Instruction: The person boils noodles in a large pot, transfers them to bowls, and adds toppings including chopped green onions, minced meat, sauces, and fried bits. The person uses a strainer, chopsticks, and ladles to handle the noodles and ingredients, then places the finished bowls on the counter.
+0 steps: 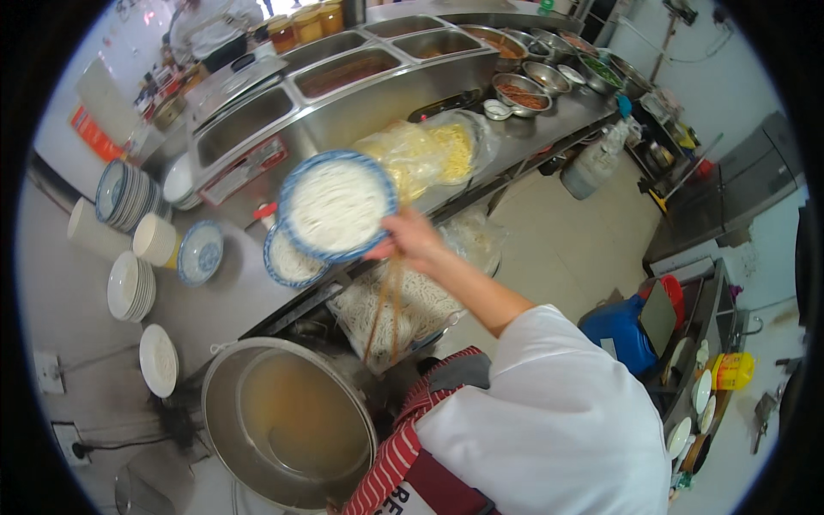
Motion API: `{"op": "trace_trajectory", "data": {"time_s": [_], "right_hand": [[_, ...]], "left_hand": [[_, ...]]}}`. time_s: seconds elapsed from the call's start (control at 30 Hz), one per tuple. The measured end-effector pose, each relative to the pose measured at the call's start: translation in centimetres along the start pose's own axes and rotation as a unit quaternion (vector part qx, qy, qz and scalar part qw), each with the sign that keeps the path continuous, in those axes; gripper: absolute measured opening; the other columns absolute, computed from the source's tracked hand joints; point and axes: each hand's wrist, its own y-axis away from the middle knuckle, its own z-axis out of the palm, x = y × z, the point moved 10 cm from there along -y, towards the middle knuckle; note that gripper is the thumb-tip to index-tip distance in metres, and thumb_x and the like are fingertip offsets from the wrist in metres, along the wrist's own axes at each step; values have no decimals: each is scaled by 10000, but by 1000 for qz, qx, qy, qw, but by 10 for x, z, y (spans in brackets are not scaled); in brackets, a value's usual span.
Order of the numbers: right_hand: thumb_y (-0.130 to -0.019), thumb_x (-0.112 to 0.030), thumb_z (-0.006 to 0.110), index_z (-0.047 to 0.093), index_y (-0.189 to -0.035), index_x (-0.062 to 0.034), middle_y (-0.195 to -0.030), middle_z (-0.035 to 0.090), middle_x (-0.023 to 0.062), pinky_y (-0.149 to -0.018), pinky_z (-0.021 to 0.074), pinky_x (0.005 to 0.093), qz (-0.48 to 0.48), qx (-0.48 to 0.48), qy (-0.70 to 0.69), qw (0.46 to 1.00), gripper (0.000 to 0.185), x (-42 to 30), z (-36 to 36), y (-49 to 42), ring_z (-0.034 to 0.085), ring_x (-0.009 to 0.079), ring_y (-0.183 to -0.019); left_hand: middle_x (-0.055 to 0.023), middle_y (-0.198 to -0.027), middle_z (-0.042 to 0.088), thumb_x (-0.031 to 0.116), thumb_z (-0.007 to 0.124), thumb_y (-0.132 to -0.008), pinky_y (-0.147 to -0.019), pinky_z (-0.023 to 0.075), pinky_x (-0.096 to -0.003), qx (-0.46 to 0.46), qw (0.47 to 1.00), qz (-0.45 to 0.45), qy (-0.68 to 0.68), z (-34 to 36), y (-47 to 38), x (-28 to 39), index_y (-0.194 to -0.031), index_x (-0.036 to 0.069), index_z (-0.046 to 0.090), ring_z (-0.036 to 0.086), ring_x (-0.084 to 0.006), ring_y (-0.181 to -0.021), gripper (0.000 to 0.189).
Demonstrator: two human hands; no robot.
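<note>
My right hand [415, 239] grips the rim of a blue-and-white bowl [338, 206] filled with white noodles. Long wooden cooking chopsticks [385, 309] hang down from the same hand. Partly behind the held bowl, a second patterned bowl [293, 261] of white noodles sits at the counter's edge. Below the chopsticks is a plastic-lined container of pale noodles [418, 299]. A large metal pot [222, 402] with cloudy, brownish liquid stands in front of me. My left hand is out of view.
Behind the bowl lie bags of yellow noodles [454, 151] and a steel well unit [399, 80]. Stacked bowls [125, 193] and paper cups [154, 238] line the left counter. Metal bowls of toppings [521, 96] stand far right. A blue jug [618, 331] is right of me.
</note>
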Motion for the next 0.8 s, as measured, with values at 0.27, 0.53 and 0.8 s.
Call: {"op": "trace_trajectory", "data": {"time_s": [0.27, 0.53, 0.8], "right_hand": [[-817, 15, 375, 384, -1086, 175, -897, 581, 276, -540, 584, 356, -235, 272, -10, 933, 313, -146, -266, 4, 636, 345, -624], [-814, 31, 315, 313, -1242, 48, -1175, 459, 236, -617, 588, 423, -221, 321, -107, 915, 428, -141, -426, -128, 595, 362, -873], [-923, -308, 410, 361, -1245, 60, -1120, 528, 208, -835, 517, 353, -132, 263, -79, 952, 491, -127, -457, -180, 554, 311, -1015]], "left_hand": [[-56, -622, 511, 85, 470, -820, -354, 336, -241, -78, 996, -30, -41, 60, -16, 0, -1222, 19, 404, 434, -111, -410, 413], [-54, -579, 507, 108, 463, -820, -343, 336, -244, -128, 990, -58, -2, 6, -14, -33, -1205, 6, 417, 435, -119, -390, 401], [-89, -568, 490, -11, 486, -731, -278, 315, -318, 89, 981, -84, -147, -58, 7, -38, -1078, -3, 449, 452, -166, -361, 349]]}}
